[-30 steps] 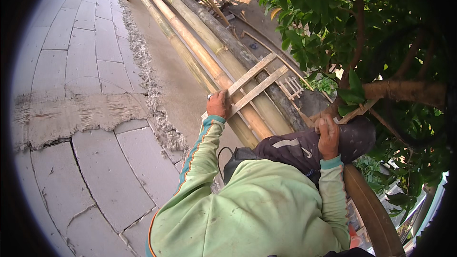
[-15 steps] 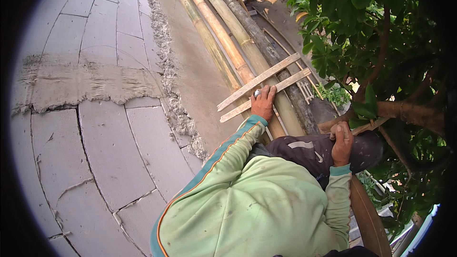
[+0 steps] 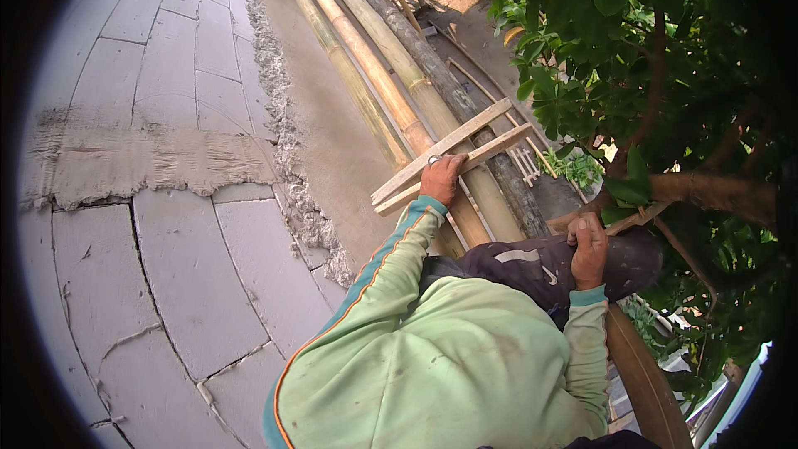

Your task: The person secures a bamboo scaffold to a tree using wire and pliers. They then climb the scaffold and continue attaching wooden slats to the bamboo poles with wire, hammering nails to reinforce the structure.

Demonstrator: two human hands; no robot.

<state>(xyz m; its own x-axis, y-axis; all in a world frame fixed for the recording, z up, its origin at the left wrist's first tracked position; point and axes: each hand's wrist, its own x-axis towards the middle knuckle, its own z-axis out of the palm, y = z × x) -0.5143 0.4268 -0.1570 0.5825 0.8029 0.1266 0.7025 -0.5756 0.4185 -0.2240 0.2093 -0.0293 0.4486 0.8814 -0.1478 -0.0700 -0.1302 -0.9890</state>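
My left hand (image 3: pixel 441 180) is closed over the nearer of two thin wooden slats (image 3: pixel 497 144), its knuckles up and a ring on one finger. The farther slat (image 3: pixel 445 150) lies almost alongside, just beyond my fingertips. Both slats rest crosswise on long bamboo poles (image 3: pixel 401 120). Over my dark trouser leg (image 3: pixel 515 262), my right hand (image 3: pixel 588 251) is curled into a fist beside a tree branch; whether anything is inside it is hidden.
Grey block wall (image 3: pixel 191 274) with a rough mortar band fills the left. A strip of cement ledge (image 3: pixel 312 116) runs beside the poles. A darker log (image 3: pixel 445 75) lies along their right side. Leafy branches (image 3: pixel 632 75) crowd the right, over lower ground.
My left hand has shifted slightly left along the slats, its fingers more curled. The slats' left ends are closer together. My right hand keeps its fist over the leg. The view has shifted slightly.
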